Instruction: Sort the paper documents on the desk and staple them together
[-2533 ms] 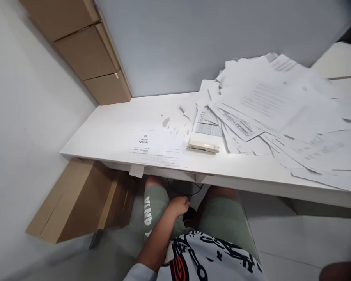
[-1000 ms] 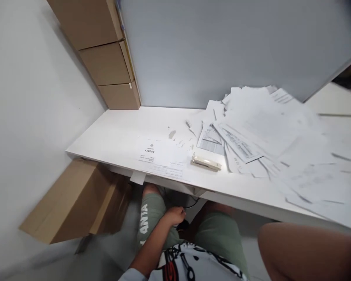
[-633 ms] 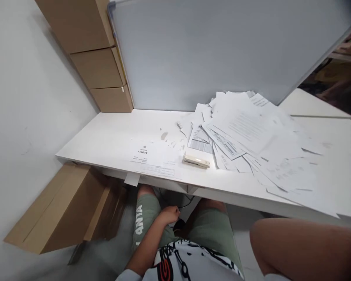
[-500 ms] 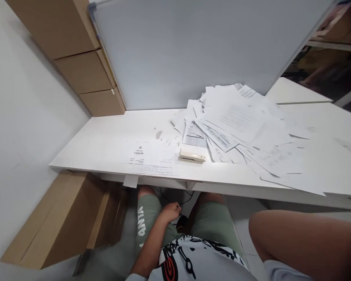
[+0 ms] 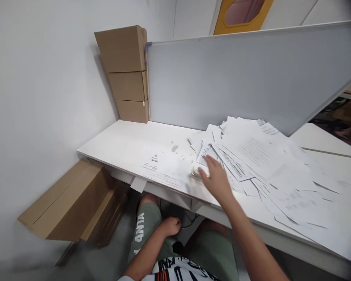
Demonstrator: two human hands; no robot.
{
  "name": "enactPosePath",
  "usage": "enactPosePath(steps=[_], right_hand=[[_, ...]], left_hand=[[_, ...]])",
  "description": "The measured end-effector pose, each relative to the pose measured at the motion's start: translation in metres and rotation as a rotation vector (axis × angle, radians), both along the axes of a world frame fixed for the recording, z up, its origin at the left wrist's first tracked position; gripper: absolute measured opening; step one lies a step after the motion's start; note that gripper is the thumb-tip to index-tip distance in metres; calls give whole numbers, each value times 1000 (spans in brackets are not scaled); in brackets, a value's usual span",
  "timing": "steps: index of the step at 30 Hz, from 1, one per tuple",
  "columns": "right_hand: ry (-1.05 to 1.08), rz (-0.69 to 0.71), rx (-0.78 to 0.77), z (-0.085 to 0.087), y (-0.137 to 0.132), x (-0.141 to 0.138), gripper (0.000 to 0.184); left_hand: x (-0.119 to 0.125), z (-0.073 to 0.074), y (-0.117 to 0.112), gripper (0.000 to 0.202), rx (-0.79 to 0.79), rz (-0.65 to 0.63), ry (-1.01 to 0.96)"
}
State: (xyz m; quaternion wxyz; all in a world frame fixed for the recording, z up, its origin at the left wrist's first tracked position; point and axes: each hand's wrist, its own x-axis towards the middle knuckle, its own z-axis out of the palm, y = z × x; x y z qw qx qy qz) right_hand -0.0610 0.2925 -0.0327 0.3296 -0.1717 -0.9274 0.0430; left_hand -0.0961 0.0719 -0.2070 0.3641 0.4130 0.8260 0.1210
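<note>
My left grip (image 5: 170,226) sits curled on my thigh, on my green shorts (image 5: 148,230), its fingers folded in, and I cannot tell whether it holds anything. Beside it a thin black cable (image 5: 190,223) runs under the tabletop (image 5: 114,144). My right grip (image 5: 217,181) is out over the tabletop, open with the fingers spread, holding nothing. It sits right over a beige stapler (image 5: 196,173), which it mostly hides, so I cannot tell whether my fingers touch it. The stapler lies at the near edge of a loose, overlapping heap of printed papers (image 5: 260,156) that spreads to the right and hangs over the tabletop's front edge. To the left of the stapler lies a printed sheet (image 5: 160,166) marked 220.00, with a paper slip (image 5: 139,184) hanging over the edge just below it. A cardboard box (image 5: 73,201) leans on the floor by the wall (image 5: 46,97). Farther off, three stacked cardboard boxes (image 5: 125,74) stand on the tabletop's far end, beside a whiteboard (image 5: 222,82) standing along the back.
</note>
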Motion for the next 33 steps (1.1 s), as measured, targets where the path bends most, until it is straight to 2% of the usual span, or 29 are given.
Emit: enactPosePath(steps=[3,6,9,11,13,15,17,24,27,33], right_hand=[[-101,-43,-24,-26,-16,10,41],[-80,-41,-66,-39,-24,18,32],[-27,-30,-83,-39,-26,24,28],[-22,-22,-80,-35,-26,25,28],[-29,-18,-78,-32,-27,25,28],[-33,-10,-78,-31,-28,25,27],[-35,-1,-81,-30,-29,25,24],[-78,-52,-64,-27,-32,27,15],[-85,-46,-62,-26,-32,26,15],[-79,-49,-32,-29,-31,24,20]], left_hand=[[4,13,-3,34,24,-41,55],[6,46,-4,37,236,-109,288],[-3,88,3,42,533,-50,664],[-16,110,10,47,614,16,843],[-30,121,18,51,630,-30,915],[-39,124,22,49,635,-98,911],[-43,121,24,44,657,-92,885],[-34,122,38,38,725,239,857],[-31,122,44,34,716,316,911],[-21,114,49,34,710,179,968]])
